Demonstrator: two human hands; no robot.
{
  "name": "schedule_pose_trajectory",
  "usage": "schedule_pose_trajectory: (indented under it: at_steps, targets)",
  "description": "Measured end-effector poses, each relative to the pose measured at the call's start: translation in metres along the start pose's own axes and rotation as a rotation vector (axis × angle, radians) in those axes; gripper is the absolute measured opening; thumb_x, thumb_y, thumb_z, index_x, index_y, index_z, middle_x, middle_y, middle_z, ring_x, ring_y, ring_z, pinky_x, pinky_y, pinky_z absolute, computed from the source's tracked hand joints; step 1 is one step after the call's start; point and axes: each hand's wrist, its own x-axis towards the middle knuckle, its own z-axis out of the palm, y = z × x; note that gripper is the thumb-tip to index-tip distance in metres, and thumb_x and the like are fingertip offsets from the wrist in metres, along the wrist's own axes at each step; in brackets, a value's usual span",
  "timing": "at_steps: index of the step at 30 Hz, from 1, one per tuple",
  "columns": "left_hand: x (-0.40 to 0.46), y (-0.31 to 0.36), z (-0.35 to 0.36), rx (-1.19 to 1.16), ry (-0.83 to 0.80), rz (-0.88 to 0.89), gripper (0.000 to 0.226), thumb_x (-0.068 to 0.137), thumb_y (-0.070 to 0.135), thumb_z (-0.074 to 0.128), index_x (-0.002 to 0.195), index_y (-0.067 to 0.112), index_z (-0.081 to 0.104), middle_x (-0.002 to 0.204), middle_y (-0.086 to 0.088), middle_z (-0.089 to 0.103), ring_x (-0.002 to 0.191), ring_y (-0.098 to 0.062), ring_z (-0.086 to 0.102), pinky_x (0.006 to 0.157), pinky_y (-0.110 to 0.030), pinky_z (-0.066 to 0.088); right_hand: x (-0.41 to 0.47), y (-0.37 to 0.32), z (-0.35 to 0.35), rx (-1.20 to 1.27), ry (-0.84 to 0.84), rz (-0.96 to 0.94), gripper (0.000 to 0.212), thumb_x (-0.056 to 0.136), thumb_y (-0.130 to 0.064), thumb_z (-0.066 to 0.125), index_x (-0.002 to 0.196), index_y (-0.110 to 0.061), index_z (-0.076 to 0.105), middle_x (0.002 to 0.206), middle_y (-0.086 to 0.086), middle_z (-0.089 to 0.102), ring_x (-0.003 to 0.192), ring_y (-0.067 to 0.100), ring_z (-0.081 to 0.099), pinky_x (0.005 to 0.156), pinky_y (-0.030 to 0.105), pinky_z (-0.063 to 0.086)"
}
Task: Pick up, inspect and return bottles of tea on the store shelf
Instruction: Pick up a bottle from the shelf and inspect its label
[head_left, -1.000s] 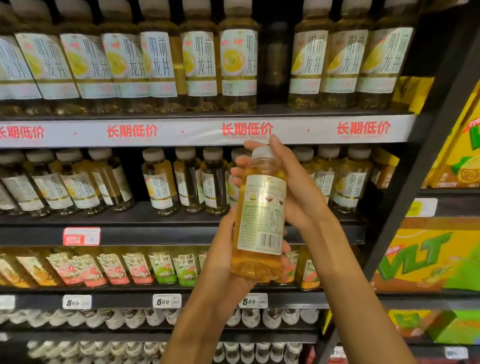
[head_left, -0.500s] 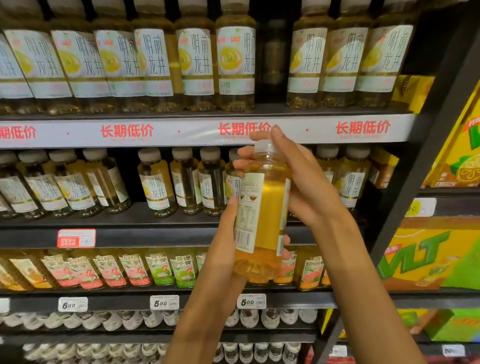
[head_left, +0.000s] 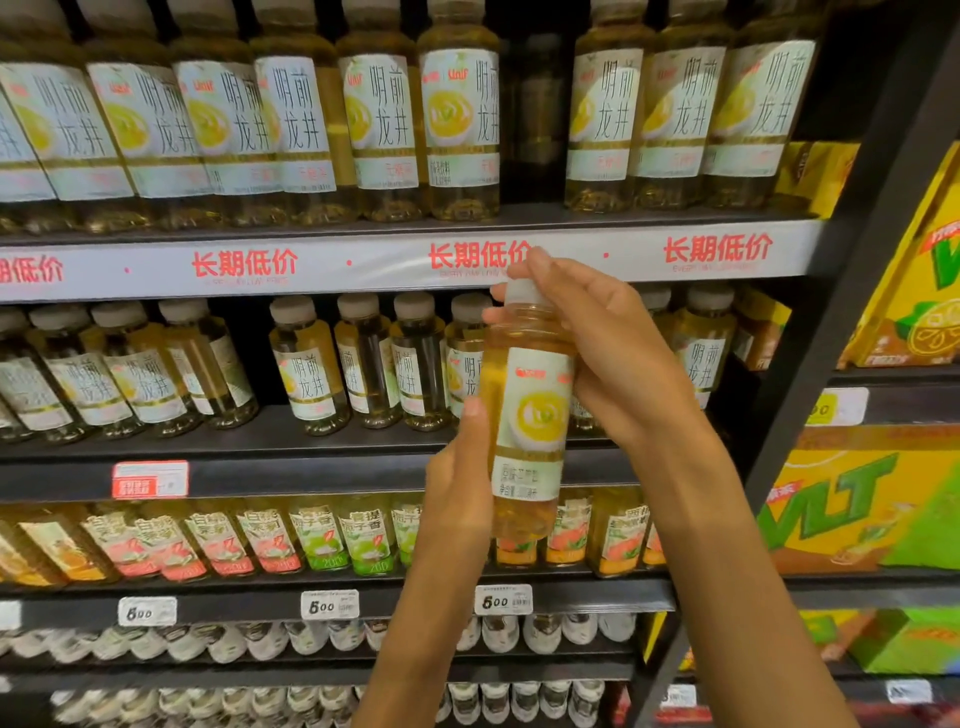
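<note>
I hold one small tea bottle (head_left: 527, 415) upright in front of the middle shelf (head_left: 291, 470). It has a white cap, amber tea and a pale label whose yellow-cup front now faces me. My left hand (head_left: 460, 483) grips its lower part from the left, thumb along the side. My right hand (head_left: 613, 348) wraps the neck and upper part from the right, fingers over the cap. Matching small bottles (head_left: 306, 364) stand in a row on that shelf behind.
Large bottles (head_left: 457, 130) of the same tea fill the top shelf, with a dark gap (head_left: 532, 114) among them. Fruit-tea bottles (head_left: 270, 540) line the shelf below, above price tags (head_left: 330, 604). Yellow drink cartons (head_left: 872, 514) stack at the right beyond a black upright.
The bottle has been turned in my hands: the back label with barcode faced me, then its side, now the front. Both hands keep their hold in about the same place.
</note>
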Motion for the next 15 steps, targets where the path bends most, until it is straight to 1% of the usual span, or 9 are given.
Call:
schedule_pose_trajectory:
  at_steps: [1, 3, 5, 7, 8, 10, 12, 13, 15]
  targets:
    - [0.000, 0.003, 0.000, -0.091, -0.038, -0.067, 0.067, 0.060, 0.072, 0.042, 0.090, 0.019, 0.071, 0.071, -0.005, 0.074, 0.062, -0.021, 0.070, 0.052, -0.028, 0.054, 0.000, 0.000, -0.001, 0.014, -0.029, 0.015, 0.022, 0.092, -0.028, 0.059, 0.107, -0.014, 0.065, 0.089, 0.001, 0.075, 0.091, 0.019, 0.072, 0.074, 0.028, 0.058]
    - [-0.001, 0.008, 0.000, -0.245, -0.169, -0.170, 0.073, 0.067, 0.066, 0.042, 0.098, 0.004, 0.066, 0.067, -0.016, 0.069, 0.050, -0.025, 0.065, 0.046, -0.028, 0.053, 0.000, 0.001, -0.002, 0.072, -0.088, 0.052, 0.033, 0.088, -0.028, 0.060, 0.117, -0.012, 0.060, 0.094, 0.003, 0.074, 0.092, 0.024, 0.072, 0.077, 0.031, 0.058]
    - [-0.006, 0.008, 0.002, -0.323, -0.276, -0.207, 0.074, 0.076, 0.063, 0.039, 0.103, -0.001, 0.063, 0.068, -0.019, 0.067, 0.050, -0.025, 0.065, 0.047, -0.029, 0.055, 0.001, 0.002, -0.002, 0.106, -0.112, 0.068, 0.035, 0.091, -0.026, 0.056, 0.123, -0.011, 0.056, 0.094, 0.006, 0.073, 0.087, 0.025, 0.072, 0.076, 0.033, 0.058]
    - [-0.009, 0.004, 0.001, -0.307, -0.315, -0.216, 0.076, 0.080, 0.064, 0.035, 0.108, -0.001, 0.061, 0.073, -0.021, 0.068, 0.056, -0.026, 0.067, 0.053, -0.033, 0.058, 0.002, 0.003, -0.003, 0.115, -0.097, 0.052, 0.024, 0.096, -0.022, 0.052, 0.116, -0.011, 0.059, 0.086, 0.005, 0.070, 0.080, 0.022, 0.071, 0.070, 0.031, 0.058]
    - [-0.009, 0.002, 0.000, -0.267, -0.295, -0.213, 0.078, 0.079, 0.067, 0.036, 0.112, 0.000, 0.060, 0.077, -0.021, 0.069, 0.061, -0.027, 0.069, 0.058, -0.035, 0.059, 0.002, 0.004, -0.005, 0.118, -0.085, 0.042, 0.020, 0.096, -0.021, 0.051, 0.111, -0.012, 0.061, 0.083, 0.004, 0.069, 0.077, 0.021, 0.071, 0.068, 0.030, 0.057]
    - [-0.009, -0.001, -0.005, -0.089, -0.201, -0.177, 0.088, 0.069, 0.080, 0.046, 0.121, 0.009, 0.060, 0.097, -0.019, 0.072, 0.084, -0.029, 0.071, 0.078, -0.042, 0.058, 0.002, 0.006, -0.008, 0.107, -0.057, 0.026, 0.018, 0.095, -0.021, 0.053, 0.107, -0.011, 0.062, 0.082, 0.003, 0.069, 0.074, 0.020, 0.071, 0.065, 0.028, 0.056]
    - [-0.013, -0.002, -0.008, 0.074, -0.143, -0.155, 0.099, 0.055, 0.088, 0.057, 0.128, 0.021, 0.057, 0.115, -0.013, 0.068, 0.107, -0.031, 0.065, 0.098, -0.049, 0.047, 0.002, 0.006, -0.010, 0.083, -0.033, 0.026, 0.021, 0.093, -0.023, 0.056, 0.108, -0.009, 0.062, 0.082, 0.002, 0.070, 0.074, 0.020, 0.071, 0.064, 0.028, 0.056]
    - [-0.016, -0.001, -0.008, 0.086, -0.156, -0.157, 0.099, 0.053, 0.086, 0.060, 0.129, 0.023, 0.055, 0.116, -0.012, 0.068, 0.109, -0.031, 0.065, 0.101, -0.049, 0.045, 0.002, 0.006, -0.011, 0.077, -0.024, 0.037, 0.023, 0.091, -0.025, 0.058, 0.108, -0.009, 0.061, 0.082, 0.002, 0.071, 0.075, 0.020, 0.071, 0.064, 0.028, 0.056]
    - [-0.017, -0.002, -0.009, 0.029, -0.174, -0.172, 0.090, 0.060, 0.079, 0.062, 0.128, 0.020, 0.055, 0.109, -0.013, 0.071, 0.099, -0.029, 0.069, 0.094, -0.046, 0.051, 0.003, 0.010, -0.013, 0.107, -0.019, 0.081, 0.024, 0.091, -0.028, 0.059, 0.106, -0.009, 0.062, 0.083, 0.003, 0.072, 0.077, 0.021, 0.072, 0.065, 0.029, 0.056]
